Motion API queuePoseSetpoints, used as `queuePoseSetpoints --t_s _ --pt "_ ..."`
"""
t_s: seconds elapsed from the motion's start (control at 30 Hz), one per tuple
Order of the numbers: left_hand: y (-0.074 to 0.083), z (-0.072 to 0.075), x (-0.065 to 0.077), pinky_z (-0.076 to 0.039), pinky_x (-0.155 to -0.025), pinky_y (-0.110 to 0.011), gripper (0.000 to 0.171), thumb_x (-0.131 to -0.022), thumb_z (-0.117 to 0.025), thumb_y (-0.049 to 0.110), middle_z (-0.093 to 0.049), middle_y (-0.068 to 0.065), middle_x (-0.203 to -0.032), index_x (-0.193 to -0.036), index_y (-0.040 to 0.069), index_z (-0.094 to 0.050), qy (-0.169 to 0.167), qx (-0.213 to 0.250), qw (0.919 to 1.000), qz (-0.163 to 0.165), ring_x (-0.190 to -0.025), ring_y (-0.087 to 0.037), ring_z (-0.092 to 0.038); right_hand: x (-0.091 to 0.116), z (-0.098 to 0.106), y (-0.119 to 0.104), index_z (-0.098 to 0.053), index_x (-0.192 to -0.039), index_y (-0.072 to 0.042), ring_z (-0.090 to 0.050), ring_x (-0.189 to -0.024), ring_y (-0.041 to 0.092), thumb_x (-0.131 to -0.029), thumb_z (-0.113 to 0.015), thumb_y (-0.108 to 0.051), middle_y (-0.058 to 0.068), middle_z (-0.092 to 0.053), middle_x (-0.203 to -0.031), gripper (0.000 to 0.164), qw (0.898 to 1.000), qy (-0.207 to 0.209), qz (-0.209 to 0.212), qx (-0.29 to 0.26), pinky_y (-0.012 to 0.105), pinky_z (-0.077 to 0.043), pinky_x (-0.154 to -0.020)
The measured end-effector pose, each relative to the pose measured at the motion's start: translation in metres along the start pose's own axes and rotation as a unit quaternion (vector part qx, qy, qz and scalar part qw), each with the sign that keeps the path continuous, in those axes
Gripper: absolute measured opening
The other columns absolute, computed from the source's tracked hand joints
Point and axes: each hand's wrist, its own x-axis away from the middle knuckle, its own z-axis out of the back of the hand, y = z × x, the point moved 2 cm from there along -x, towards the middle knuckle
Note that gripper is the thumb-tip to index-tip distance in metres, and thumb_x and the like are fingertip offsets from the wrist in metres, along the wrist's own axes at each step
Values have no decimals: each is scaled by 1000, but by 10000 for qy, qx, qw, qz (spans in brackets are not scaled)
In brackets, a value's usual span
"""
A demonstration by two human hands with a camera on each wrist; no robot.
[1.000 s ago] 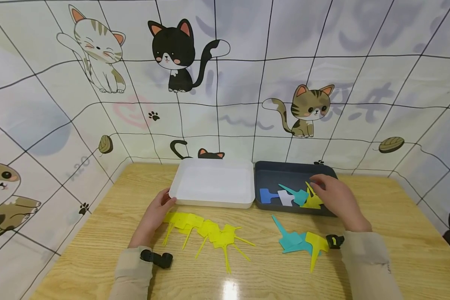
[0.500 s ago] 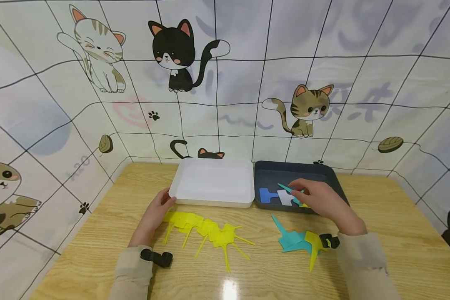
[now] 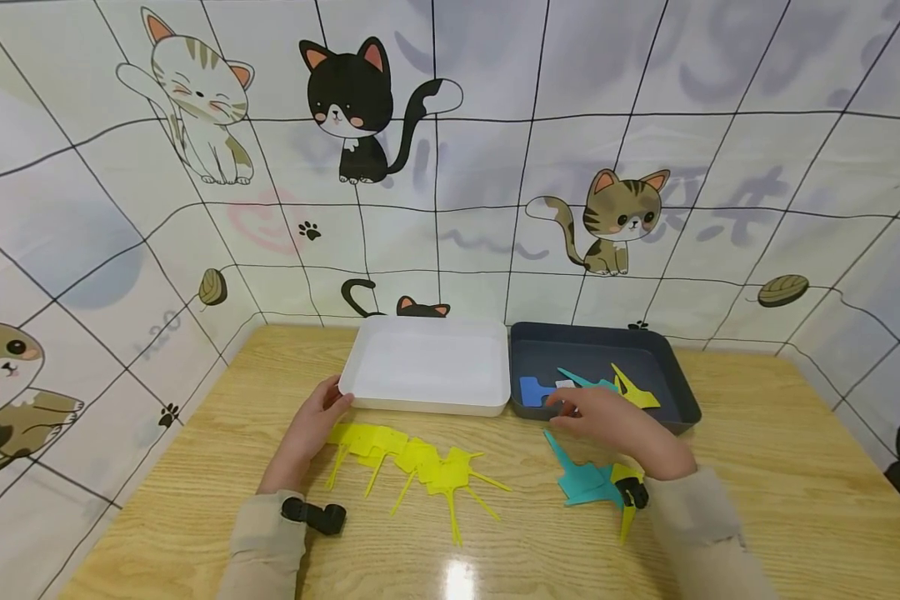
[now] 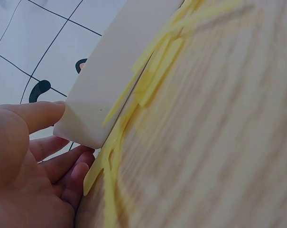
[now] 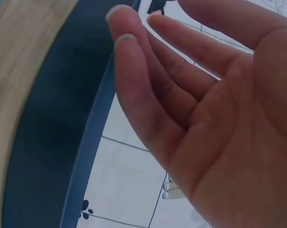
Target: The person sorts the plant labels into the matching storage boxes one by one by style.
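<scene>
In the head view my left hand (image 3: pixel 313 421) is at the near left corner of a white tray (image 3: pixel 424 409). The left wrist view shows its thumb against the tray's wall and its fingers curled around the corner. My right hand (image 3: pixel 607 421) hovers over the front edge of a dark tray (image 3: pixel 600 336), fingers loosely bent with nothing between them. Inside lie T-shaped plastic plant labels: a blue label (image 3: pixel 532 391) beside the fingertips, a white label (image 3: pixel 565 384) partly covered by the hand, a teal label (image 3: pixel 581 380) and yellow labels (image 3: pixel 637 396).
In front of the white tray spreads a row of overlapping yellow labels (image 3: pixel 420 461). Teal labels (image 3: pixel 585 482) and a yellow label (image 3: pixel 627 525) lie before the dark tray, under the right wrist. A cat-patterned cloth (image 3: pixel 480 242) stands right behind both trays.
My right hand has moved left and toward me, from the yellow labels across the dark tray to its front edge near the blue label. The left hand stays at the white tray.
</scene>
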Motion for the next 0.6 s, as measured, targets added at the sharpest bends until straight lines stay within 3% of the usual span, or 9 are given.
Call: queuePoseSetpoints --t_s 0.13,0.37,0.53,0.6 --pt "2 -1 1 -24 -109 -47 64 -92 -50 43 -29 -12 -148 -144 15 -26 28 -29 10000 -11 -135 -29 -28 -4 -9 -3 -57 -121 -11 -56 -78 9 -90 -58 -22 -4 -63 -91 33 9995 -225 -210 -39 32 -47 -72" --pt "3 -1 2 -24 -109 -48 63 -92 -50 42 -30 -12 -147 -144 15 -26 44 -39 10000 -41 -135 -30 -28 -7 -20 -9 -56 -123 -15 -55 -54 17 -92 -56 -20 0 -63 -99 32 9962 -445 -694 -275 30 -42 -56" --pt "3 0 1 -24 -109 -47 63 -93 -50 41 -30 -13 -147 -144 14 -26 47 -24 10000 -61 -135 -30 -28 -8 -22 -10 -56 -123 -12 -54 -62 12 -90 -58 -20 1 -63 -99 34 9971 -416 -632 85 30 -43 -63" --pt "3 -1 1 -24 -109 -47 63 -92 -50 42 -29 -12 -147 -144 15 -26 66 -47 10000 -35 -135 -30 -28 -7 -23 -9 -56 -122 -13 -51 -58 12 -90 -58 -20 1 -64 -92 32 9966 -432 -699 54 30 -43 -59"
